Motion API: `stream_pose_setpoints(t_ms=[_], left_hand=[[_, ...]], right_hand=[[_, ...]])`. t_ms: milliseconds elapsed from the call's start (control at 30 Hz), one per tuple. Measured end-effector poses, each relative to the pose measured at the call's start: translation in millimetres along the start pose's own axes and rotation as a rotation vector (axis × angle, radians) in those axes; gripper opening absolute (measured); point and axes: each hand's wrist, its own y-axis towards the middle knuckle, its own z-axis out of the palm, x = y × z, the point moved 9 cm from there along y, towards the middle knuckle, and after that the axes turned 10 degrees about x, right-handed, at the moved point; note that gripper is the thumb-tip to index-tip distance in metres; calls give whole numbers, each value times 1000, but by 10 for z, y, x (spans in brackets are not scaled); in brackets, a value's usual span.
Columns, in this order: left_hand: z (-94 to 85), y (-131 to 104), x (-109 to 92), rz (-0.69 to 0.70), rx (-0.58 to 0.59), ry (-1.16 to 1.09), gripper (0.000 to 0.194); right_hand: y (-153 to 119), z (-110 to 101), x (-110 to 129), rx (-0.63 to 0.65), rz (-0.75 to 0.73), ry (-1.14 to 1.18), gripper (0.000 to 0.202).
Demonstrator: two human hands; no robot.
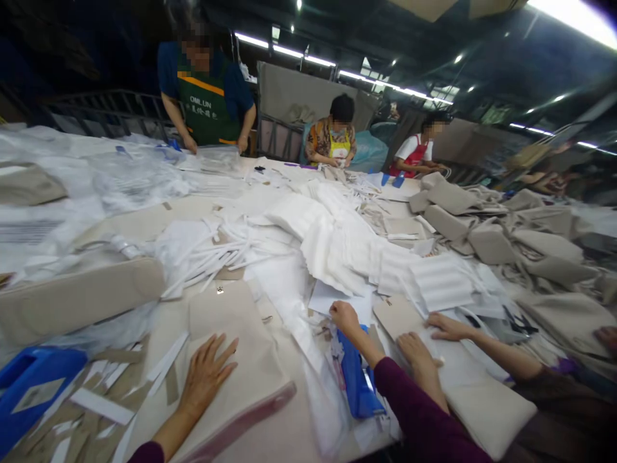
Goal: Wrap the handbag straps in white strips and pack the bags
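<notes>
My left hand [208,375], in a purple sleeve, lies with fingers spread on a flat beige bag piece [224,315] that has a small metal fitting near its top edge. Below it, a dull maroon strip [245,421] runs slantwise over the beige material. My right hand [346,316], also purple-sleeved, is closed with its fingers curled, above a white sheet [332,299]; whatever is inside it, if anything, is hidden. Under the right wrist lies a blue plastic holder [355,379]. White foam sheeting [284,321] lies between my two hands.
At right, a co-worker's hands [419,354] rest on another beige bag [486,411]. A blue container [41,386] and cut strips [103,405] lie at left. White foam sheets [332,244] and white cords [212,254] cover the middle. Beige bags [506,231] are heaped at right; people work opposite.
</notes>
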Motion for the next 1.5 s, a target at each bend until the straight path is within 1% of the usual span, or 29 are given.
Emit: stream_pose_setpoints(t_ms=[33,100,167,233,367,467,567,633,700,800,867,967,1033,1133,1233,1333,1433,1500], left_hand=[[-4,1,-3,1,-2,11,43],[1,-1,-9,11,-8,31,43],[21,-7,-9,24,-12,45,43],[51,-14,4,25,-8,50,44],[107,-27,28,25,2,25,44],[114,-34,28,33,-11,-12,44],[101,-36,21,32,-15,-26,44],[91,-35,22,25,-11,-26,45],[82,-38,23,26,-12,-25,46],[82,-47,27,38,-25,-5,48],[90,-52,35,44,-37,10,49],[93,-57,40,58,-56,28,51],[83,-57,39,65,-66,44,52],[60,-51,29,75,-74,64,53],[58,-44,24,73,-63,71,53],[80,-39,33,57,-39,49,52],[101,-36,50,36,-19,11,51],[94,-36,47,33,-24,-1,49]], right_hand=[[61,-60,-110,2,-4,-30,30],[176,-104,-212,16,-33,-94,34],[278,-67,-187,36,-80,-154,35],[372,10,-92,48,-131,-207,35],[566,133,47,39,-172,-294,45],[718,171,29,60,-183,-340,39],[841,157,-25,119,-224,-354,35],[888,122,-47,162,-255,-333,36],[908,77,-45,195,-284,-284,41],[930,5,-5,226,-330,-159,52],[984,-46,3,260,-356,-55,52],[1165,-149,-68,362,-347,109,38],[1334,-267,-144,423,-323,213,37],[1614,-496,-238,463,-285,337,39],[1877,-688,-290,472,-244,403,41],[2068,-794,-291,443,-230,416,40],[2102,-761,-264,380,-239,364,38],[1989,-649,-248,325,-252,286,36]])
